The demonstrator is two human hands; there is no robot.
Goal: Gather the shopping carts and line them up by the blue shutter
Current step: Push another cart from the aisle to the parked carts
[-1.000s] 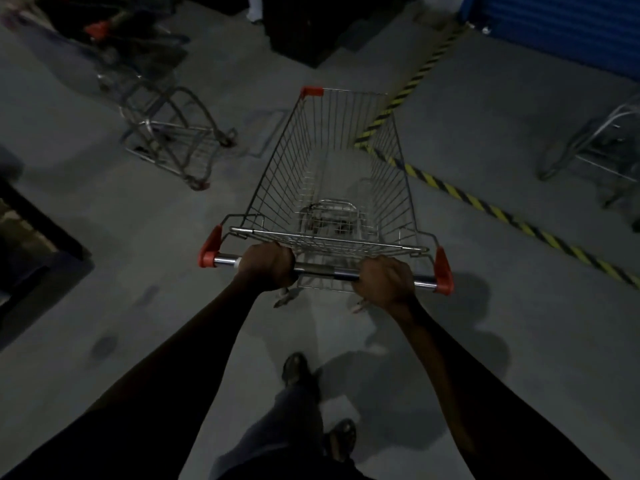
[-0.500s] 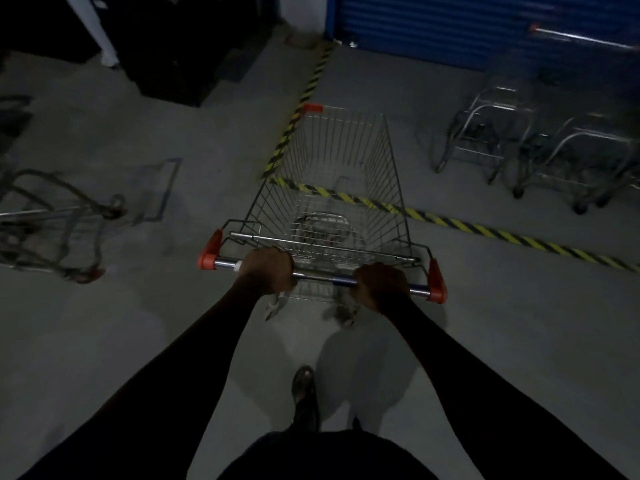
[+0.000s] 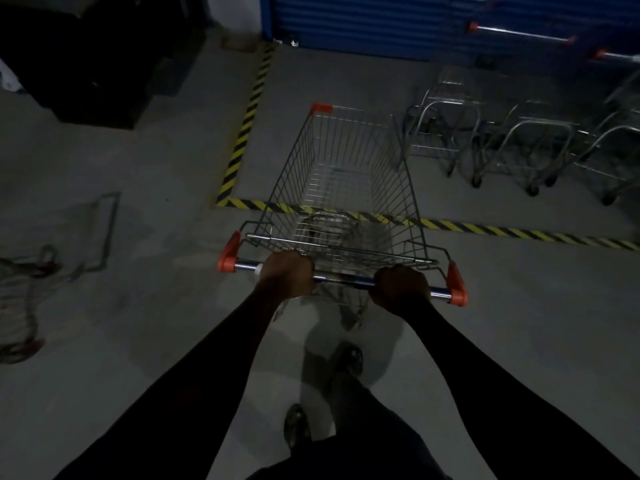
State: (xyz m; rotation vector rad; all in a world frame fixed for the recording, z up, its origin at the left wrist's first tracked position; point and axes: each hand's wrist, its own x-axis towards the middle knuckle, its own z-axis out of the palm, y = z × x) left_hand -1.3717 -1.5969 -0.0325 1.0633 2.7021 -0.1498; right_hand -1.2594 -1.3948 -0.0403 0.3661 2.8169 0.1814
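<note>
A wire shopping cart [image 3: 346,188] with red corner caps stands in front of me, its basket straddling the yellow-black floor tape [image 3: 519,232]. My left hand [image 3: 287,273] grips the left part of its handle bar and my right hand [image 3: 401,284] grips the right part. The blue shutter [image 3: 398,22] fills the far wall ahead. Several parked carts [image 3: 519,140] stand in a row at the right, in front of the shutter.
Another cart [image 3: 20,299] lies at the left edge on the grey concrete floor. A dark bulky block [image 3: 104,64] stands at the far left. A second tape line [image 3: 247,119] runs toward the shutter's left end. My shoes show below the handle.
The cart and I have turned right and rolled forward. Its front has crossed the tape line, the shutter and parked carts have come closer, and the stray cart has slid to the left edge.
</note>
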